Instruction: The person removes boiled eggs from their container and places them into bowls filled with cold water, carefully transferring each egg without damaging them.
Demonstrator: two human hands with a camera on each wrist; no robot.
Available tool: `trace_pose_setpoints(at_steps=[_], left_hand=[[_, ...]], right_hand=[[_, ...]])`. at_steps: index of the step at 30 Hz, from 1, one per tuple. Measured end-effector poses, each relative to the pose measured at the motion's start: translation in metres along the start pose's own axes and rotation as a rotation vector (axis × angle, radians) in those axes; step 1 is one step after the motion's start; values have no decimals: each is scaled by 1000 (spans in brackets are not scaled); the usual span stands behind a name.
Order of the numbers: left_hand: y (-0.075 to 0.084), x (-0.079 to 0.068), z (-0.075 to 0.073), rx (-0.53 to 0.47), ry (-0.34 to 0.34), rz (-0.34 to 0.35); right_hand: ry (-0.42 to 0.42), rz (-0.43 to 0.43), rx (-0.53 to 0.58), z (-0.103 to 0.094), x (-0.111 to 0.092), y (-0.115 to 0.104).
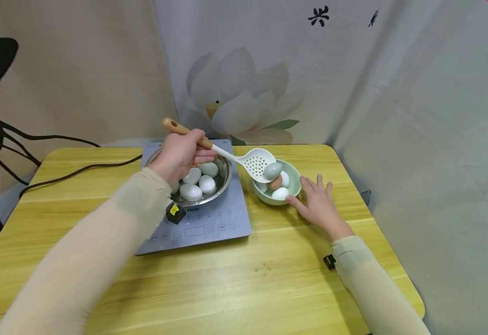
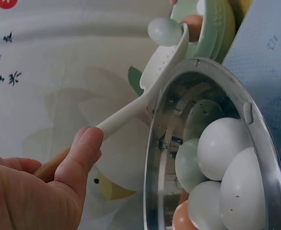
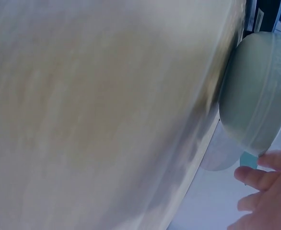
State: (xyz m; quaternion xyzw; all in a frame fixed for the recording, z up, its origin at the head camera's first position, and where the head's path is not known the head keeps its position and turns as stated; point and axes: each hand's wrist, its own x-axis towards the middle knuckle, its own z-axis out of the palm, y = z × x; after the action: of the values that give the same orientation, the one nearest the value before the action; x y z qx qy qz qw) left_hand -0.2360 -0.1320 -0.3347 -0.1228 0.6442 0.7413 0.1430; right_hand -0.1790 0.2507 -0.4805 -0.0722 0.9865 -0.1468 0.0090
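My left hand grips the wooden handle of a white slotted spoon, thumb along the handle. Its perforated head tilts over the rim of a pale green bowl. At the spoon's front edge sits a greenish egg, above a brown egg and several white eggs in the bowl. With fingers spread, my right hand rests its fingertips at the bowl's right side; the right wrist view shows them against the bowl's outer wall. Under my left hand, a steel pot holds several white, greenish and brown eggs.
The pot stands on a grey induction cooktop left of the bowl. A black cable runs from it across the wooden table. Printed curtains hang behind and to the right. Small wet spots mark the tabletop.
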Motion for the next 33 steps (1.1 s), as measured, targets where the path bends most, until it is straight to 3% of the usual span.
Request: trace_pose_setpoints(at_steps=[9,16,22,26,31,33], left_hand=[[-2,-11,14,110,72,118],[-6,-18,22,174,117,290],[-7,-31,31,347,153,471],[-9,-40,33,491,134,590],[-12,-50,26,620,41,728],[-14,-53,19,658,19,828]], right_hand=[[-2,-17,14,0,4,3],[-20,-19,41,0,7,2],[-29,-26,47,0,10,1],[-23,-41,54,0,13,0],[-10,-44,53,0,16,3],[-7,-43,48,0,16,4]])
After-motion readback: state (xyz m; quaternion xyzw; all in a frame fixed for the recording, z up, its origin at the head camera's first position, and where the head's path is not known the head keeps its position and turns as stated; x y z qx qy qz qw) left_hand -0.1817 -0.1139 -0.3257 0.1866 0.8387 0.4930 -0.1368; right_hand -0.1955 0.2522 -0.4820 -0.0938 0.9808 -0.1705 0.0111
